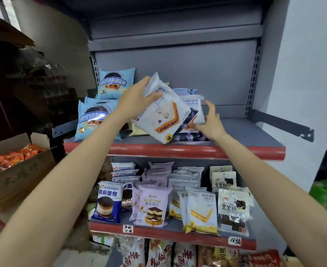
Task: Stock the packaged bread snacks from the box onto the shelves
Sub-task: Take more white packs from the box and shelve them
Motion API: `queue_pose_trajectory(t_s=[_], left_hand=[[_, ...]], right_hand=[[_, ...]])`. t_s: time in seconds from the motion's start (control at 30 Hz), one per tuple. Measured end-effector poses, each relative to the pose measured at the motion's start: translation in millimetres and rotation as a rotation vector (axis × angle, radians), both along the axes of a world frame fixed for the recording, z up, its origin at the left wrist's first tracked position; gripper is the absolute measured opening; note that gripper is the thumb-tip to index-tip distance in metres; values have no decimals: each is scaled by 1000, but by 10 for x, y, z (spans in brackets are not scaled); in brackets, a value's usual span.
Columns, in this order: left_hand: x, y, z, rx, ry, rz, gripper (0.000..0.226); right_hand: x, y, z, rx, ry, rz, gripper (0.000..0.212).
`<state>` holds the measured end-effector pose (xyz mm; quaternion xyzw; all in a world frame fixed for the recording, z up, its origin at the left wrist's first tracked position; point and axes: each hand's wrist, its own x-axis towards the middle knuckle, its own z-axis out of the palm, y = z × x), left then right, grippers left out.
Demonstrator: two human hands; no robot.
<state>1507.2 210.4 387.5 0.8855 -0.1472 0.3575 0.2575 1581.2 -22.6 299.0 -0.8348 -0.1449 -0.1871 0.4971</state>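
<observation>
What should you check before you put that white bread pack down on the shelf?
1. Firm hold on the pack: the left hand grips the white sandwich pack by its upper corner. Ok.
2. Pack upright: it is tilted, with its bottom corner near the red shelf edge. Not ok.
3. Packs behind steadied: the right hand touches the white pack behind with relaxed fingers. Ok.
4. Free space: bare shelf shows to the right of the hands. Ok.
5. Neighbours tidy: the blue packs on the left lean forward, and one stands behind. Cannot tell if they are stable.
</observation>
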Motion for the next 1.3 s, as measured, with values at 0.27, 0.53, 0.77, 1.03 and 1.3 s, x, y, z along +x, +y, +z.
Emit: queue_pose_trajectory(t_s=[0.27,0.53,0.77,1.03,1.3], left_hand=[[451,-518,177,624,-165,172,47],[739,-891,-50,736,-303,139,38],[660,-777,-509,167,-308,216,53],[409,-556,-989,-243,91,-122,75],[95,-654,-911,-276,-70,28,57]], right_hand=[[-109,-239,-33,-57,-22,106,84],[-437,-147,-117,-160,-132,124,82],[-371,177,-113,-270,-168,-193,82],[-450,122,-324,-618,-78,-290,87],[-750,-20,-268,-491,-284,-255,68]])
